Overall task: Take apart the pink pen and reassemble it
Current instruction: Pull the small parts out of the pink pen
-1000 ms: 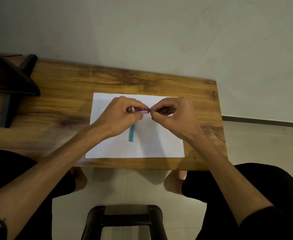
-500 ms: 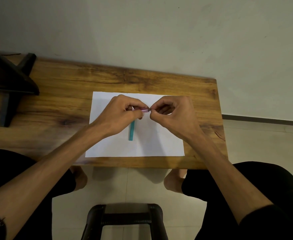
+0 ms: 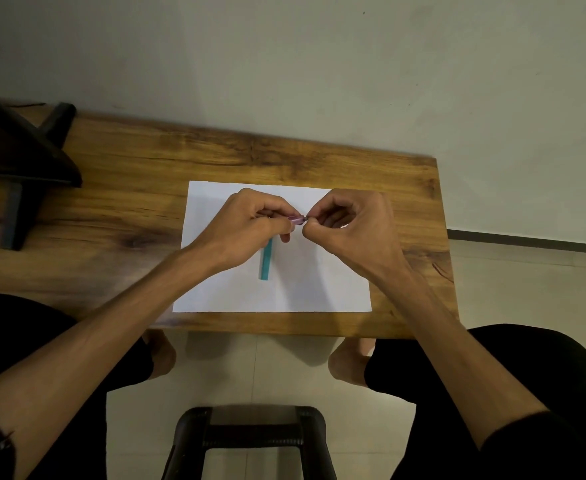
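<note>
The pink pen (image 3: 298, 219) is held level above a white sheet of paper (image 3: 319, 282) on the wooden table (image 3: 146, 188). My left hand (image 3: 250, 226) is closed around its barrel, which is mostly hidden in the fist. My right hand (image 3: 350, 226) pinches the pen's right end between thumb and forefinger; that end part is too small to make out. A teal pen piece (image 3: 266, 259) lies on the paper below my left hand, pointing toward me, partly covered by the fingers.
A dark stand (image 3: 18, 168) with a foot occupies the table's far left. A wall rises behind the table. A black stool (image 3: 250, 434) sits between my knees, below the table's near edge.
Both hands have stayed together on the pink pen with only tiny finger shifts; the visible pink section between them looks slightly shorter. The teal piece has not moved.
</note>
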